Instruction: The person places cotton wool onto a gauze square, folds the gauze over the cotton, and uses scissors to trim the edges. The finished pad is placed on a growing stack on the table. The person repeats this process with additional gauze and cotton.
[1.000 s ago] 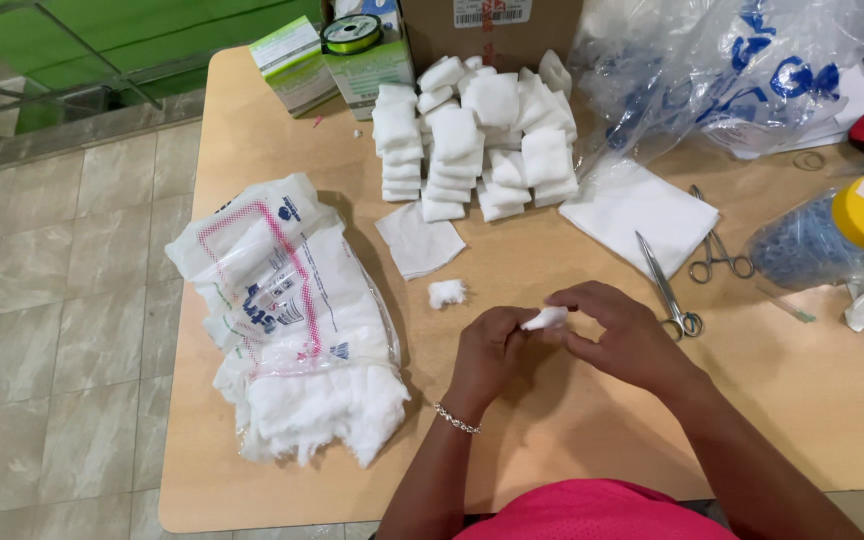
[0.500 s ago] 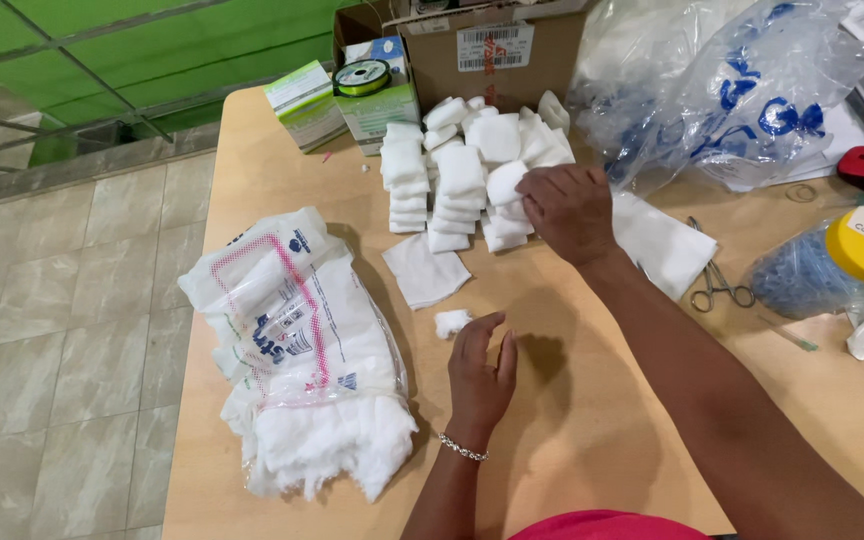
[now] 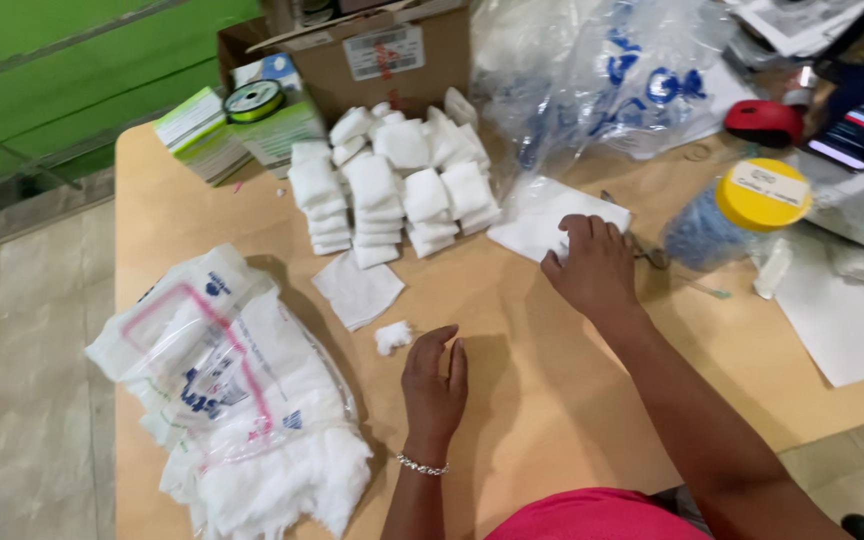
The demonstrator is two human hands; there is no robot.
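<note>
Two hands are out on the wooden table (image 3: 512, 330), and both have shifted in the last second. A second ago they were together near the table's front edge, pinching a small white piece between them. Half a second ago the right hand was up at the stack of folded gauze squares (image 3: 392, 190). Now the right hand (image 3: 592, 270) sits lower and further right, fingers curled, tips touching the edge of the flat white sheets (image 3: 552, 215), holding nothing that I can see. The left hand (image 3: 434, 385) lies flat and loosely spread, empty, just beside a little cotton tuft (image 3: 392, 336). A loose gauze square (image 3: 357, 292) lies near it. My guess is the finished piece went onto the stack.
</note>
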